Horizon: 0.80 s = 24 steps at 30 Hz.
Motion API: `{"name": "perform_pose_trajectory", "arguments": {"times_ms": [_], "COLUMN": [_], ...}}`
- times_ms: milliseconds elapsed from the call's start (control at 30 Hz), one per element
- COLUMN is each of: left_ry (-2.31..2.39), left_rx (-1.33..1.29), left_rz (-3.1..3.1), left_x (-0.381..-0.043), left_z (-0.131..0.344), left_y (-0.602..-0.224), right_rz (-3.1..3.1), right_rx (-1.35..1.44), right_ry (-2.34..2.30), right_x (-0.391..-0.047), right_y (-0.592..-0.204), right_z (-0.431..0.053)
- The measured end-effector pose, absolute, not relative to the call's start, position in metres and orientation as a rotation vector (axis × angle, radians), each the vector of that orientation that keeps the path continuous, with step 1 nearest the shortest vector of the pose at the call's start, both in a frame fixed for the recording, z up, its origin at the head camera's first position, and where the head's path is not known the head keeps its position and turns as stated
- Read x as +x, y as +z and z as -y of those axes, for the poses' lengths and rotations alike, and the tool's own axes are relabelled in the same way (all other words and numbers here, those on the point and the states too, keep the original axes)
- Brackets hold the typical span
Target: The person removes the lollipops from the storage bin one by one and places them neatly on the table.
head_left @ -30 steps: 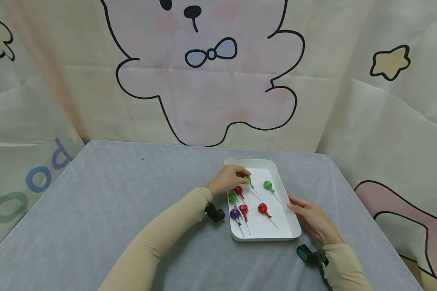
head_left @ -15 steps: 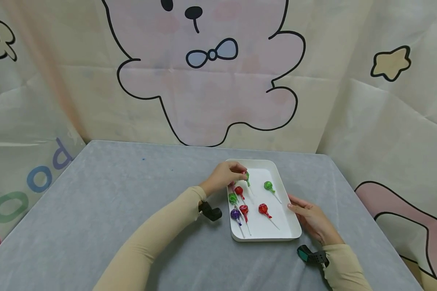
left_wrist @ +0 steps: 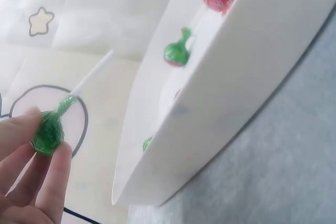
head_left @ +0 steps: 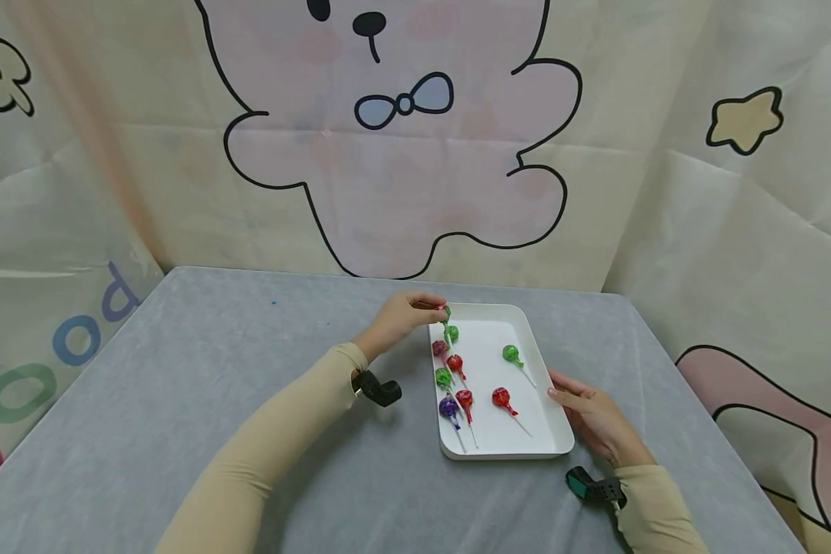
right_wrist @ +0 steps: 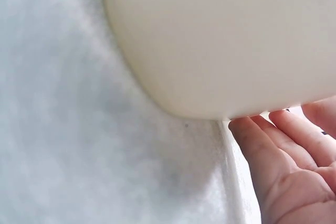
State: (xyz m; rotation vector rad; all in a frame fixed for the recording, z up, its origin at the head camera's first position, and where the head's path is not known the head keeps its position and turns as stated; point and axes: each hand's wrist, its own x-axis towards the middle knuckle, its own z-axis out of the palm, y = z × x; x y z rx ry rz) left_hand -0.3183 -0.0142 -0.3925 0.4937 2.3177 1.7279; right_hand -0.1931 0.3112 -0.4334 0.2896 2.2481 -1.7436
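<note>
My left hand (head_left: 400, 318) is at the far left corner of the white tray (head_left: 536, 435). In the left wrist view, its thumb and fingers pinch the wrapped head of a green lollipop (left_wrist: 50, 134), with the white stick pointing up and away. Just below that hand, another green lollipop (head_left: 451, 334) lies in the tray. My right hand (head_left: 601, 422) touches the tray's right side. In the right wrist view, its fairly straight fingers (right_wrist: 262, 140) rest against the outer wall. A lone green lollipop (head_left: 511, 354) and a red lollipop (head_left: 502, 397) lie nearest the right hand.
Along the tray's left side lie a dark red lollipop (head_left: 439, 348), a purple lollipop (head_left: 448, 408) and several more red and green ones. Grey cloth (head_left: 263, 369) covers the table, and a printed curtain (head_left: 388, 169) hangs behind it.
The left hand has moved left and toward the back with the green lollipop, from over the tray to its far left corner. The right hand and the tray have stayed put.
</note>
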Motion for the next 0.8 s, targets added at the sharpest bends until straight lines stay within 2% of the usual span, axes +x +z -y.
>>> {"name": "perform_pose_trajectory", "arguments": {"times_ms": [800], "left_ry": [1.697], "left_rx": [0.329], "left_rz": [-2.400], "left_x": [-0.340], "left_z": [0.052], "left_y": [-0.404], "right_rz": [-2.237], "right_rx": [0.240], "right_ry": [-1.760], "right_x": [-0.193], "right_y": [-0.435], "right_z": [-0.314]}}
